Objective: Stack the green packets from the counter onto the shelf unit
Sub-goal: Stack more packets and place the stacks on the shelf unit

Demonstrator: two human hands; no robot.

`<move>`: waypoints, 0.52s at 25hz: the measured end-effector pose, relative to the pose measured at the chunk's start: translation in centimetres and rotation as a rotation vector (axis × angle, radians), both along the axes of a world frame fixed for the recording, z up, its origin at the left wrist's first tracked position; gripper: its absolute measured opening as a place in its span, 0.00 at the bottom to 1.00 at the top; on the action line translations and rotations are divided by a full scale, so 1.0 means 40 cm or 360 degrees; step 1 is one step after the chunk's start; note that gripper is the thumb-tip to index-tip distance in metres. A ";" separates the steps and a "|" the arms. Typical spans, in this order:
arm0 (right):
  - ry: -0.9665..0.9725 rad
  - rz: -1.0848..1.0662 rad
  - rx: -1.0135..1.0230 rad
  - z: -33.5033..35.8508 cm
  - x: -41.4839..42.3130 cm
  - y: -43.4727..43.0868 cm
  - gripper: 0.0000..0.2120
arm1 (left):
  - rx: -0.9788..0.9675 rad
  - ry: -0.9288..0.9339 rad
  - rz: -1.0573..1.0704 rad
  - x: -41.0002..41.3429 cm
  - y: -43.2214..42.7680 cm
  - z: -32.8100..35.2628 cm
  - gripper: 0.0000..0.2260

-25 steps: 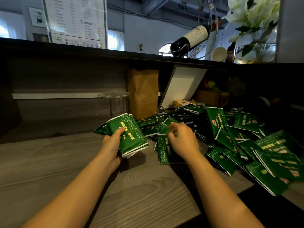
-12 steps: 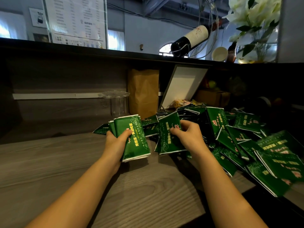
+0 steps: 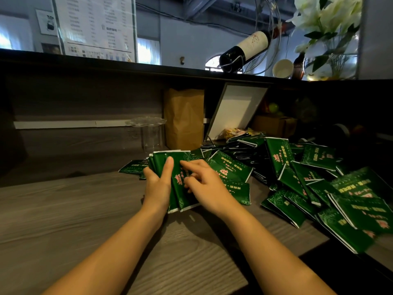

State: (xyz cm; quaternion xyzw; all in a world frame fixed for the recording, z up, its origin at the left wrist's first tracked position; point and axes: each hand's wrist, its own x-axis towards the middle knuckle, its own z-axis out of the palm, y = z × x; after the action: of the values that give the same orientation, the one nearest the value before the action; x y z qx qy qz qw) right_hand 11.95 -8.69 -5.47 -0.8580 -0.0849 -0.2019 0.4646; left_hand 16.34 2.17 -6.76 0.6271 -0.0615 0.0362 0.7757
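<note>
Left hand (image 3: 158,186): thumb straight up, grips a stack of green foil packets (image 3: 179,157).
Right hand (image 3: 207,187): palm down, bent fingertips touching that stack.
Forearms: bare, converging forward.

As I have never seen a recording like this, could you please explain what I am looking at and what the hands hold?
No machine here: the picture comes from a wide-angle camera worn on a person's head, looking down at their own bare arms. The left hand grips a small stack of green packets, thumb across its front; the right hand rests its fingers on that stack. More loose green packets lie heaped on the wooden counter to the right. Behind stand a brown paper bag and a clear jar.
</note>
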 end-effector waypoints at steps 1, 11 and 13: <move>0.0017 0.0051 0.0028 -0.001 0.001 0.003 0.22 | 0.0020 0.0023 0.0002 0.007 0.005 -0.003 0.20; 0.0750 -0.0697 -0.0860 -0.003 0.006 -0.182 0.19 | -0.0140 0.0182 0.0093 0.068 0.064 -0.011 0.14; 0.0871 -0.0781 -0.0997 0.003 -0.005 -0.185 0.24 | -0.0181 0.0205 0.0048 0.071 0.072 -0.007 0.16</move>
State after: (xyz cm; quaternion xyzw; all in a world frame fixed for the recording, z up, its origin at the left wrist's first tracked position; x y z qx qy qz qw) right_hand 11.75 -16.08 -5.34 -0.9730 0.1886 -0.0369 0.1276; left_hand 19.16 5.04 -7.06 0.5839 0.0000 0.0109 0.8117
